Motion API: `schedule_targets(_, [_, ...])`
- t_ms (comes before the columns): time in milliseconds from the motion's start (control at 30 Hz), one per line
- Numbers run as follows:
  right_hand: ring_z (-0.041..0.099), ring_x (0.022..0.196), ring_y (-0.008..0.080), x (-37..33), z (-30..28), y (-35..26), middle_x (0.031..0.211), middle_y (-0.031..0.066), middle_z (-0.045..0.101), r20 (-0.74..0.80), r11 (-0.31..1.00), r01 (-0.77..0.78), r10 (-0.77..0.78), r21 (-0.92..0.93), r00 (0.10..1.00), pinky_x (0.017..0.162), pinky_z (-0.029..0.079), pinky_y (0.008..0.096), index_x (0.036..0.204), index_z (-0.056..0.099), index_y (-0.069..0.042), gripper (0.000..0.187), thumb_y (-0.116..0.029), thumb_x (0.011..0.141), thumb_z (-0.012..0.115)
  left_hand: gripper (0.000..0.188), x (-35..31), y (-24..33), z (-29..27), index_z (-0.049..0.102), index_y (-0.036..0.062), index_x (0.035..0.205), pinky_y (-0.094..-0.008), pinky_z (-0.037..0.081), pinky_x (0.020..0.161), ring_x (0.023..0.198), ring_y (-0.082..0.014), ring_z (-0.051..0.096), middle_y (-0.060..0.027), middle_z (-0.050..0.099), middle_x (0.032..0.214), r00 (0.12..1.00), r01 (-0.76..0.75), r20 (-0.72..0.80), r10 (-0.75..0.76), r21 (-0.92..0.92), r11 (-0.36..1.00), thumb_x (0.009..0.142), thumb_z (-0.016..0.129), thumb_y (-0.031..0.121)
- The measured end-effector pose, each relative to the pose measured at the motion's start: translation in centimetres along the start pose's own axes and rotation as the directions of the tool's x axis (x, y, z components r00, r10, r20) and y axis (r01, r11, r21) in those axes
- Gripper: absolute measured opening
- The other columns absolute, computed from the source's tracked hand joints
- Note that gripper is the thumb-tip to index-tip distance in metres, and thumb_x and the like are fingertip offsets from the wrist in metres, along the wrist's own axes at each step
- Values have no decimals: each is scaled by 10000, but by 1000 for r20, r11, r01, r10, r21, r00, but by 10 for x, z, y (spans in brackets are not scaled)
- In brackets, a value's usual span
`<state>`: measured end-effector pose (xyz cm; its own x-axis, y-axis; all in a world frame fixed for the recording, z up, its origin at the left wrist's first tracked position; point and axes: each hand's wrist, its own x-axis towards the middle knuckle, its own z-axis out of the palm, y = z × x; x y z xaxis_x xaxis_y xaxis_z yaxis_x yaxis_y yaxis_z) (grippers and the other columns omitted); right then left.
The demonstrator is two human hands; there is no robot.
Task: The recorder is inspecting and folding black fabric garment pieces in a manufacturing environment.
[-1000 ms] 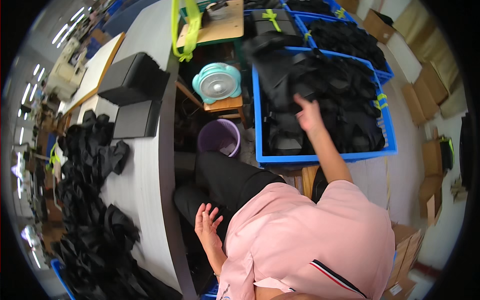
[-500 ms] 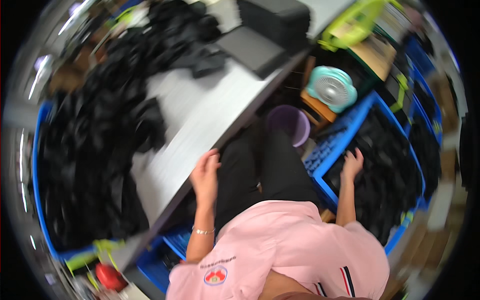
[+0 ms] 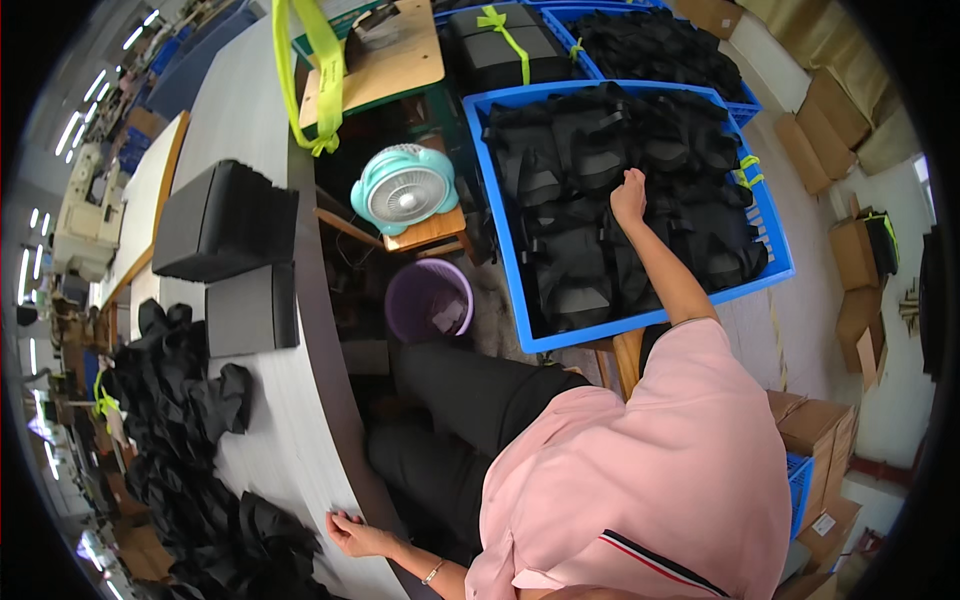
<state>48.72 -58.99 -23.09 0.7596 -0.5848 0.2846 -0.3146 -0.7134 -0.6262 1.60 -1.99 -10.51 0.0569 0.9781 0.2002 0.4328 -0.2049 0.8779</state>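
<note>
My right hand [image 3: 629, 198] is over a blue plastic crate [image 3: 655, 337], fingers drawn together at the black sewn fabric pieces [image 3: 575, 262] inside. Whether a piece is between the fingertips cannot be made out. These pieces lie in rows, with straps and dark grey panels showing. Down at the left, my left hand [image 3: 358, 537] is at the near edge of the grey table [image 3: 262, 440], its fingers loosely bent and apart, holding nothing. Beside it on the tabletop spreads a heap of crumpled black fabric pieces [image 3: 190, 475].
Stacked dark grey panels [image 3: 225, 222] stand on the table. A turquoise fan [image 3: 405, 190] sits on a wooden stool [image 3: 428, 232], above a purple bin [image 3: 405, 300]. Another filled blue crate [image 3: 745, 108] stands behind. Cardboard boxes [image 3: 812, 425] are at the right.
My view and body have turned right, toward the crate. My right hand has reached out over the middle of the crate's contents; my left hand now hangs lower by the table edge.
</note>
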Motion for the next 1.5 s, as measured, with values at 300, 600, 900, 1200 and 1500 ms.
schedule_targets(300, [407, 1391, 440, 64, 37, 53, 1532, 266, 397, 328, 988, -72, 113, -134, 938, 1163, 357, 466, 1360, 605, -59, 540, -171, 836, 546, 222, 11, -13, 6, 712, 15, 1081, -269, 461, 583, 742, -148, 623, -75, 706, 914, 995, -81, -50, 92, 179, 980, 979, 597, 176])
schedule_targets(600, [512, 1287, 405, 100, -26, 93, 1482, 169, 480, 139, 911, -115, 183, -397, 973, 1047, 458, 491, 1344, 556, -13, 458, -156, 913, 506, 188, 15, -20, 14, 705, -32, 1036, -353, 515, 794, 847, -239, 635, -125, 703, 955, 967, -204, -88, 239, 291, 935, 961, 605, 109])
schedule_targets(900, [409, 1404, 377, -18, -39, 30, 1533, 199, 411, -28, 958, 216, -225, -188, 974, 1114, 385, 474, 1348, 567, -57, 452, -59, 900, 627, 135, 8, -11, 28, 687, -29, 1010, -381, 523, 841, 906, -293, 660, -160, 692, 994, 918, -347, -71, 390, 335, 876, 930, 595, 29])
schedule_targets(1200, [378, 1414, 411, -192, -36, -131, 1522, 252, 378, 304, 680, 595, -729, 430, 614, 1174, 303, 453, 1284, 584, 22, 380, 19, 904, 580, 103, -1, 10, 24, 703, 46, 977, -316, 530, 733, 826, -245, 675, -107, 696, 961, 952, -258, -135, 273, 118, 959, 922, 621, 20])
schedule_targets(1500, [522, 1302, 354, -346, -90, -242, 1384, 190, 540, 451, 491, 453, -869, 744, 201, 1104, 397, 412, 1156, 645, -3, 257, 44, 913, 575, 177, 46, 29, -45, 718, 28, 1045, -362, 532, 874, 1016, -275, 659, -117, 692, 1107, 803, -395, -397, 445, 203, 896, 889, 664, -35])
